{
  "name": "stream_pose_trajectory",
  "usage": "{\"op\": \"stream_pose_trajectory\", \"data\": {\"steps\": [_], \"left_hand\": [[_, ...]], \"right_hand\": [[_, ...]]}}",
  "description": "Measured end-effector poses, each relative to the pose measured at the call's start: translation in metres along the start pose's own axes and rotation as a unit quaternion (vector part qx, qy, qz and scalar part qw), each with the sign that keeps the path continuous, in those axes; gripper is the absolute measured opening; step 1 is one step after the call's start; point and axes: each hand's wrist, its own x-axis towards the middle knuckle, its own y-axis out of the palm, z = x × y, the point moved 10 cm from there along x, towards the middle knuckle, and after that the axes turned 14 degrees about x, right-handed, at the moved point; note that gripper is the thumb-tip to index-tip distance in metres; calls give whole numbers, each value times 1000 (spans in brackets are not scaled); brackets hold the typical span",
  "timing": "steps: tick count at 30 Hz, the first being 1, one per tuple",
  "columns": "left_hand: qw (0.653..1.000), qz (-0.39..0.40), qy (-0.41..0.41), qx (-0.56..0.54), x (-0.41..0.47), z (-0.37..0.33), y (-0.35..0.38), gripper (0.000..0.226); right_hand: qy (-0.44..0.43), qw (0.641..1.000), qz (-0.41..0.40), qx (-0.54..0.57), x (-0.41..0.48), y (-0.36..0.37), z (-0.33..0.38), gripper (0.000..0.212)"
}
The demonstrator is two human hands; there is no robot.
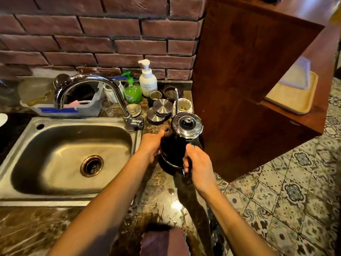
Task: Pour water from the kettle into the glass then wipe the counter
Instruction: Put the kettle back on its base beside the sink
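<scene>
upright kettle [184, 137], thin spout pointing away, right hand [198, 166] gripping handle

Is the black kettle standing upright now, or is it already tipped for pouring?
Upright. The kettle shows its round lid from above, level, with the thin spout rising straight. The right hand grips its handle; the left hand touches its side.
</scene>
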Motion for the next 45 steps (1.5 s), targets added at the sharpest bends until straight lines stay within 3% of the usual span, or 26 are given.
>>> {"op": "stream_pose_trajectory", "data": {"steps": [8, 15, 33, 39, 45], "left_hand": [[1000, -8, -28, 8, 19, 13, 0, 30], [997, 3, -48, -55, 28, 20, 5, 25], [997, 45, -4, -58, 45, 12, 7, 39], [994, 63, -1, -89, 41, 13, 8, 37], [991, 62, -3, -118, 32, 36, 9, 28]], "right_hand": [[-6, 999, -1, -49, 13, 5, -20, 57], [-16, 999, -7, -40, 20, 12, -26, 56], [-30, 999, -26, -29, 35, 27, -30, 51], [-42, 998, -38, -39, 40, 29, -24, 58], [-17, 997, -62, -45, 32, 26, -35, 48]]}}
